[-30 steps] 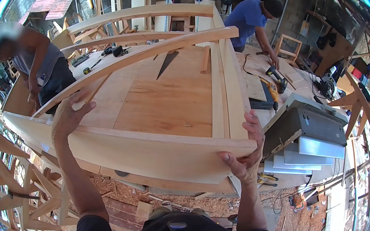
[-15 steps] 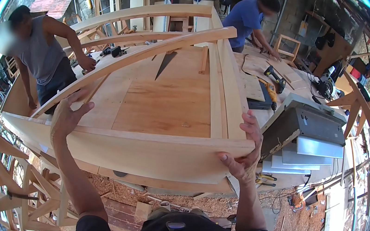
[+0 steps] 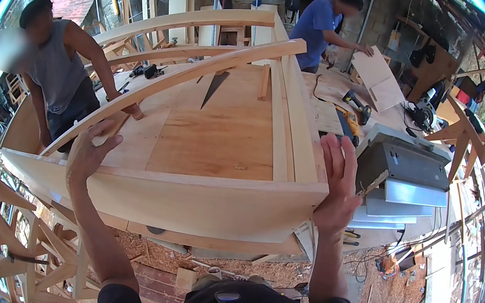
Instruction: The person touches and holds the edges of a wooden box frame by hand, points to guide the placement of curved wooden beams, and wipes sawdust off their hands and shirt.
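Observation:
A wooden frame with a pale front board [image 3: 193,203] stands before me, a plywood panel [image 3: 220,133] inside it. My left hand [image 3: 91,147] rests over the board's top edge at the left, thumb and fingers apart, close to the lower part of a curved wooden rail [image 3: 261,53]. At the frame's right front corner, my right hand [image 3: 337,185] lies against the outer side with fingers stretched upward; its palm contact is partly hidden. A handsaw [image 3: 216,88] lies on the plywood.
At left, a person in a grey sleeveless top [image 3: 60,66] reaches into the frame. Behind, a person in a blue shirt [image 3: 317,29] holds a wooden panel [image 3: 379,80]. A cordless drill [image 3: 359,105] and a dark grey machine [image 3: 406,164] stand to the right.
My right hand has released its grip on the corner and turned flat along the side. The left person's hand has reached farther inside. The person in blue has raised a panel.

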### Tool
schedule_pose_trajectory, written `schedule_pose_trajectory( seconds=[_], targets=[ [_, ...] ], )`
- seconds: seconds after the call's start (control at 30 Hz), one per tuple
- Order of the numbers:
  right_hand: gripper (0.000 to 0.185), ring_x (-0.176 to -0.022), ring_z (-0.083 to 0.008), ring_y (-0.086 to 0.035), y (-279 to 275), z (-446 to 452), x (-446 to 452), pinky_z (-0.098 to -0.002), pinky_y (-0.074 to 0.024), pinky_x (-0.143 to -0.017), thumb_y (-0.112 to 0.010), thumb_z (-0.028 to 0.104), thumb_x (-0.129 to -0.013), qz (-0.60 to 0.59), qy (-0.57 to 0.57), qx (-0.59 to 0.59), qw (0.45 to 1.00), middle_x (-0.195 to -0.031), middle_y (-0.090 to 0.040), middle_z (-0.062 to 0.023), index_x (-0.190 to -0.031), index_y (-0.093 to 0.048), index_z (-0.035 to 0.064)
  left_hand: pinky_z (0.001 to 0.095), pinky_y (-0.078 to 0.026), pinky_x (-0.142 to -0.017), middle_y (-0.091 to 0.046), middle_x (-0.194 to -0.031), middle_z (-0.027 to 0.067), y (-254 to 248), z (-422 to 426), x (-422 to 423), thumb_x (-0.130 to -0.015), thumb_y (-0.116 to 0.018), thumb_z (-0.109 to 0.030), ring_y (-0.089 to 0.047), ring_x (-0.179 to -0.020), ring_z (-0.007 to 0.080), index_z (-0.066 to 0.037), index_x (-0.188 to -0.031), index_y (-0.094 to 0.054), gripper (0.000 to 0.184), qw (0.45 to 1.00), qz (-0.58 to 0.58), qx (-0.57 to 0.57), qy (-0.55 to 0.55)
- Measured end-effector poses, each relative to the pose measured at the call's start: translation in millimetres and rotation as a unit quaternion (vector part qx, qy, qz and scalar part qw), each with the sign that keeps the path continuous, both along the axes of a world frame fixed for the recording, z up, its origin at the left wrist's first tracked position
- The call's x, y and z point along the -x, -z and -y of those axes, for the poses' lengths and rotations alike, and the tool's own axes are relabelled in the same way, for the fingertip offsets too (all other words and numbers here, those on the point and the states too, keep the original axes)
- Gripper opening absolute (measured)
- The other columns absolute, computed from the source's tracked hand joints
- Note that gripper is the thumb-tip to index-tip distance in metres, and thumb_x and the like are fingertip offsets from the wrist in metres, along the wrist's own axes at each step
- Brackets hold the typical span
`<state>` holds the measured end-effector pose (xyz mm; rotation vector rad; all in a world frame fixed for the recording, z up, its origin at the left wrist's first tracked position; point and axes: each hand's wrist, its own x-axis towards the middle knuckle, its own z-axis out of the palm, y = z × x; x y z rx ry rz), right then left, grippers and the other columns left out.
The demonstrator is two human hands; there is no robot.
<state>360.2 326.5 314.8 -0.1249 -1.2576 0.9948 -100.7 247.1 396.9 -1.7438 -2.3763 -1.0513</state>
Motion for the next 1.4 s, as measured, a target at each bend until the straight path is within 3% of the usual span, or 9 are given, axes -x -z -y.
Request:
schedule_pose_trajectory(
  seconds=[0.03,0.1,0.2,0.3,0.43,0.5,0.6,0.9,1.4],
  targets=[
    [0.097,-0.151,-0.0328,-0.026,-9.4,-5.5,-0.2,-0.0536,-0.0187,-0.122,-0.067,0.056,-0.091,-0.101,-0.073,0.058,0.991,-0.160,-0.029,-0.0234,-0.155,-0.024,-0.0020,0.0371,-0.047,-0.100,-0.071,-0.118,0.0174,-0.7,0.4,-0.8,-0.080,-0.080,-0.041,-0.066,-0.116,0.0271,-0.002,-0.124,-0.069,0.059,1.000,-0.004,0.002,0.000],
    [0.096,-0.150,-0.0308,-0.028,-27.5,-36.2,-16.7,-0.0515,-0.0198,-0.122,-0.065,0.054,-0.094,-0.002,0.001,0.165,0.986,-0.159,-0.032,-0.0225,-0.156,-0.021,-0.0036,0.0370,-0.047,-0.099,-0.072,-0.117,0.0178,-1.6,0.2,-3.5,-0.080,-0.080,-0.041,-0.066,-0.114,0.0275,-0.001,-0.123,-0.070,0.059,1.000,-0.003,0.006,0.001],
    [0.084,-0.147,-0.0295,-0.036,-61.4,-77.3,-15.4,-0.0489,-0.0261,-0.119,-0.056,0.047,-0.101,0.105,0.100,0.179,0.973,-0.157,-0.040,-0.0184,-0.158,-0.018,-0.0015,0.0373,-0.048,-0.098,-0.072,-0.116,0.0186,-2.0,0.5,-3.3,-0.080,-0.080,-0.041,-0.067,-0.113,0.0282,0.000,-0.122,-0.070,0.060,1.000,-0.002,0.002,0.005],
    [0.085,-0.142,-0.0291,-0.043,-80.4,-57.8,-8.3,-0.0465,-0.0274,-0.119,-0.063,0.042,-0.098,0.198,0.153,0.098,0.963,-0.147,-0.052,-0.0199,-0.157,-0.021,-0.0026,0.0378,-0.048,-0.098,-0.072,-0.116,0.0193,1.0,3.5,-0.6,-0.080,-0.081,-0.041,-0.067,-0.113,0.0286,0.000,-0.122,-0.070,0.059,1.000,-0.015,-0.010,0.006],
    [0.078,-0.133,-0.0245,-0.050,-67.2,1.9,-3.5,-0.0390,-0.0335,-0.113,-0.078,0.029,-0.088,0.279,0.044,0.037,0.959,-0.136,-0.060,-0.0206,-0.148,-0.041,-0.0052,0.0381,-0.048,-0.098,-0.072,-0.118,0.0199,-3.5,4.9,-8.8,-0.080,-0.081,-0.041,-0.067,-0.114,0.0288,-0.001,-0.122,-0.070,0.059,1.000,-0.015,-0.012,0.000],
    [0.072,-0.133,-0.0277,-0.051,-38.2,12.0,-0.5,-0.0414,-0.0327,-0.115,-0.080,0.028,-0.085,0.226,0.062,-0.011,0.972,-0.131,-0.063,-0.0201,-0.141,-0.050,-0.0044,0.0381,-0.048,-0.099,-0.072,-0.118,0.0200,-3.3,6.1,-8.3,-0.080,-0.081,-0.041,-0.067,-0.114,0.0289,-0.001,-0.122,-0.070,0.059,1.000,-0.012,-0.010,-0.003],
    [0.070,-0.138,-0.0309,-0.047,-16.4,17.3,-2.6,-0.0446,-0.0295,-0.118,-0.082,0.029,-0.082,0.225,0.153,-0.083,0.959,-0.134,-0.060,-0.0196,-0.137,-0.053,-0.0036,0.0381,-0.048,-0.099,-0.071,-0.118,0.0198,-2.4,4.5,-9.2,-0.080,-0.081,-0.042,-0.067,-0.115,0.0290,-0.002,-0.123,-0.070,0.059,1.000,-0.011,-0.006,-0.005],
    [0.065,-0.141,-0.0447,-0.038,15.3,-3.5,6.7,-0.0580,-0.0250,-0.118,-0.082,0.041,-0.079,0.191,0.186,-0.104,0.958,-0.137,-0.052,-0.0226,-0.125,-0.059,0.0011,0.0387,-0.049,-0.098,-0.072,-0.119,0.0163,-3.2,5.2,-9.8,-0.080,-0.081,-0.042,-0.067,-0.114,0.0284,-0.002,-0.123,-0.070,0.059,1.000,0.001,0.002,-0.008],
    [0.066,-0.144,-0.0436,-0.034,18.7,-6.0,8.7,-0.0584,-0.0235,-0.119,-0.081,0.044,-0.080,0.183,0.181,-0.115,0.959,-0.139,-0.049,-0.0195,-0.125,-0.056,0.0027,0.0387,-0.049,-0.097,-0.072,-0.118,0.0174,-3.5,5.3,-5.7,-0.080,-0.080,-0.042,-0.067,-0.115,0.0278,-0.002,-0.124,-0.070,0.060,1.000,0.016,-0.014,-0.008]
  ],
)
